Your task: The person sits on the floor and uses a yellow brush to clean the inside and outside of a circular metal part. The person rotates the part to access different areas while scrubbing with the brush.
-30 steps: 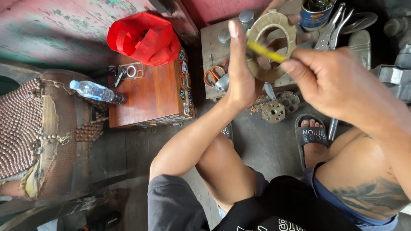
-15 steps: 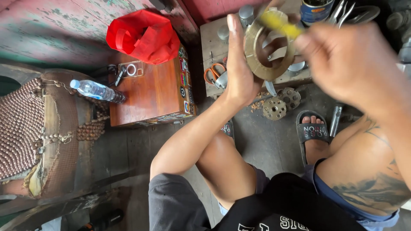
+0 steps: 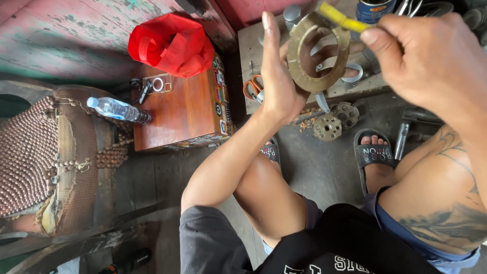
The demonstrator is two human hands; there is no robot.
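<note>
Since the earlier frame the right hand has swung back toward the ring, yellow tool tip now at the ring's upper rim; the ring sits slightly higher and more edge-on; camera shifted a touch.

Head view: left hand upright, fingers straight, palm and thumb side pressed to the flat tan ring, holding it raised above the worktop; fingers behind the ring show through its hole; right hand clenched around a thin yellow tool, thumb on top, tip touching the ring's top edge; tool's working end too small to tell.

Behind the ring on the worktop: orange-handled scissors, a tin can, grey metal cylinders; on the floor just below, two round drilled metal discs near a foot in a black slide sandal.

Left of the worktop: wooden box carrying a red bag and a phone in a clear case; plastic water bottle beside it; beaded seat cover far left.
</note>
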